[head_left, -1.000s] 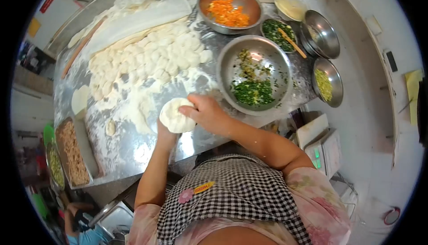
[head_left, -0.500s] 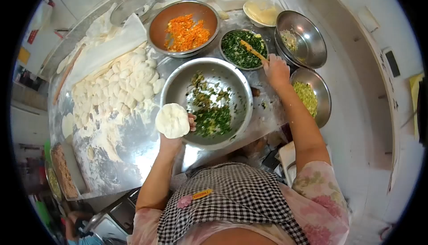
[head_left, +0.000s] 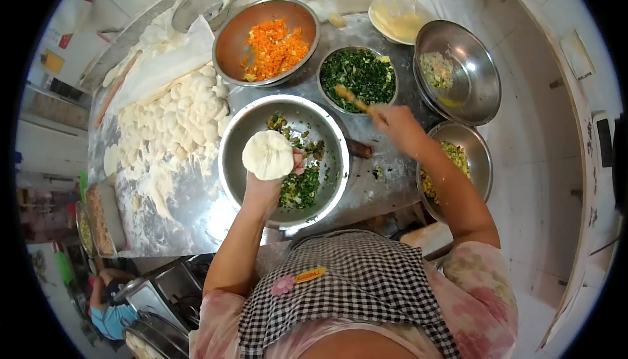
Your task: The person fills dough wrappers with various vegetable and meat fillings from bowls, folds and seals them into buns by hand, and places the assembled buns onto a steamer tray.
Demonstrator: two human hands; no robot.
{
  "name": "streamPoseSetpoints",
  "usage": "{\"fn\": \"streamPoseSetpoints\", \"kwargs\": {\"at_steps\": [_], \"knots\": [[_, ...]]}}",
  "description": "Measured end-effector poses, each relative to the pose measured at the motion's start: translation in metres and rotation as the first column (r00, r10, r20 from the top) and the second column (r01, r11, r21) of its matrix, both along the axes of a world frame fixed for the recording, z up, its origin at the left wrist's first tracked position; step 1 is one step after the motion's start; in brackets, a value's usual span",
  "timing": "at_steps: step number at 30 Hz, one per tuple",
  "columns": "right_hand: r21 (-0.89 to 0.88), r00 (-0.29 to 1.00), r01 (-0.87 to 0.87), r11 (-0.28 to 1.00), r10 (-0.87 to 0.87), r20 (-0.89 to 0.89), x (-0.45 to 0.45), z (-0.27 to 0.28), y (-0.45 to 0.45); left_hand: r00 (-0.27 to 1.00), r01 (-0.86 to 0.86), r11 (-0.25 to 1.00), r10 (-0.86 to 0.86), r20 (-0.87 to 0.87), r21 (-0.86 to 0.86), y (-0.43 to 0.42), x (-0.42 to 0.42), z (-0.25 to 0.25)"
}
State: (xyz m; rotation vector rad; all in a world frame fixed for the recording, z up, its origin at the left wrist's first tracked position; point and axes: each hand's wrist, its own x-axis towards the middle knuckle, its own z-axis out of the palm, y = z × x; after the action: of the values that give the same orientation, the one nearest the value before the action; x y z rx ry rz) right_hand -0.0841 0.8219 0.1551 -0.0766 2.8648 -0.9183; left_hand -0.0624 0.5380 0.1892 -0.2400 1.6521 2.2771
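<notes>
My left hand (head_left: 263, 192) holds a round, flat dough wrapper (head_left: 268, 155) over the large steel bowl (head_left: 226, 163). Its fingertips show at the wrapper's right edge. Inside that bowl lie chopped greens (head_left: 299, 188) and a browner chopped mix. My right hand (head_left: 400, 130) is closed around the handle of a wooden spatula (head_left: 356, 101). The spatula's tip is over the near part of a smaller bowl of dark chopped greens (head_left: 358, 71); whether it touches them, I cannot tell.
Many dough pieces (head_left: 173, 114) lie on the floured steel table (head_left: 196, 225) at left. A bowl of shredded carrot (head_left: 275, 45) stands behind. On the right are a tilted steel bowl (head_left: 474, 71) and a bowl of yellow-green filling (head_left: 451, 163). Another person (head_left: 114, 316) is at lower left.
My right hand has drawn the spatula back toward me, its tip shifting left and nearer within the greens bowl. The wrapper stays in my left hand. The camera view has shifted.
</notes>
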Motion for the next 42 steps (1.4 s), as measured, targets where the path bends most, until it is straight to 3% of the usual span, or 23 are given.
{"fn": "streamPoseSetpoints", "kwargs": {"at_steps": [1,4,7,10,13,16,17,19,21,22,24,26,28,30,31,34,37,38,39,42], "knots": [[0.026,0.996,-0.084,0.996,0.085,-0.002,0.0,-0.005,0.0,0.999,0.002,1.0,-0.001,-0.039,0.011,0.004,-0.001,0.004],[0.234,1.0,-0.008,0.972,0.006,0.011,-0.002,-0.007,0.006,0.989,0.077,0.997,-0.076,-0.125,-0.003,0.01,-0.009,0.01],[0.219,0.985,0.142,0.965,-0.115,-0.132,-0.01,-0.008,0.009,0.982,0.111,0.992,-0.118,-0.148,-0.054,0.017,-0.016,0.016],[0.019,0.975,0.178,0.984,-0.173,-0.142,-0.013,-0.005,0.015,0.976,0.177,0.982,-0.183,-0.12,-0.063,0.019,-0.026,0.019],[-0.099,0.978,0.171,0.98,-0.181,-0.103,-0.009,0.006,0.004,0.938,0.253,0.94,-0.296,-0.179,-0.229,0.026,-0.037,0.029],[0.023,0.999,0.015,1.0,-0.016,0.031,-0.013,0.015,-0.002,0.892,0.274,0.945,-0.319,-0.32,-0.179,0.037,-0.051,0.025],[0.086,0.999,-0.005,0.996,0.002,0.037,-0.014,0.014,-0.001,0.922,0.275,0.953,-0.298,-0.247,-0.123,0.039,-0.053,0.027],[0.209,0.998,-0.045,0.977,0.034,0.057,-0.02,0.01,0.006,0.869,0.269,0.94,-0.332,-0.368,-0.212,0.042,-0.061,0.016],[0.355,0.99,-0.134,0.925,0.107,0.094,-0.032,0.003,0.006,0.715,0.206,0.883,-0.43,-0.552,-0.422,0.045,-0.079,-0.011],[0.422,0.983,-0.176,0.889,0.139,0.117,-0.035,0.002,0.002,0.566,0.116,0.817,-0.522,-0.638,-0.565,0.045,-0.093,-0.021],[0.44,0.981,-0.179,0.88,0.124,0.152,-0.029,0.005,-0.013,0.628,0.166,0.819,-0.517,-0.581,-0.55,0.044,-0.101,-0.031],[0.452,0.988,-0.146,0.88,0.105,0.115,-0.016,0.0,-0.02,0.919,0.334,0.93,-0.357,-0.168,-0.151,0.048,-0.083,0.006],[0.452,0.997,-0.065,0.89,0.076,-0.006,-0.003,-0.022,-0.015,0.898,0.355,0.932,-0.36,-0.253,-0.065,0.049,-0.087,0.001],[0.362,0.992,0.07,0.93,-0.028,-0.121,0.008,-0.034,-0.019,0.914,0.329,0.944,-0.318,-0.251,0.001,0.056,-0.087,0.002],[0.308,0.982,0.132,0.942,-0.082,-0.171,0.01,-0.038,-0.02,0.907,0.355,0.932,-0.362,-0.215,-0.071,0.055,-0.09,0.002],[0.267,0.967,0.252,0.93,-0.233,-0.102,0.004,-0.041,-0.024,0.899,0.336,0.941,-0.334,-0.283,-0.043,0.061,-0.092,-0.001],[-0.109,0.92,0.391,0.914,-0.39,0.038,0.003,-0.02,-0.023,0.924,0.316,0.948,-0.318,-0.213,-0.043,0.065,-0.098,-0.004],[-0.195,0.918,0.394,0.898,-0.393,0.046,0.001,-0.023,-0.018,0.934,0.303,0.953,-0.301,-0.19,-0.019,0.067,-0.099,-0.005],[-0.28,0.917,0.393,0.876,-0.396,0.05,-0.002,-0.025,-0.012,0.908,0.352,0.923,-0.377,-0.183,-0.156,0.066,-0.1,0.007],[-0.428,0.897,0.424,0.798,-0.435,0.079,-0.011,-0.027,-0.003,0.869,0.381,0.909,-0.415,-0.27,-0.169,0.071,-0.124,-0.022]]}}
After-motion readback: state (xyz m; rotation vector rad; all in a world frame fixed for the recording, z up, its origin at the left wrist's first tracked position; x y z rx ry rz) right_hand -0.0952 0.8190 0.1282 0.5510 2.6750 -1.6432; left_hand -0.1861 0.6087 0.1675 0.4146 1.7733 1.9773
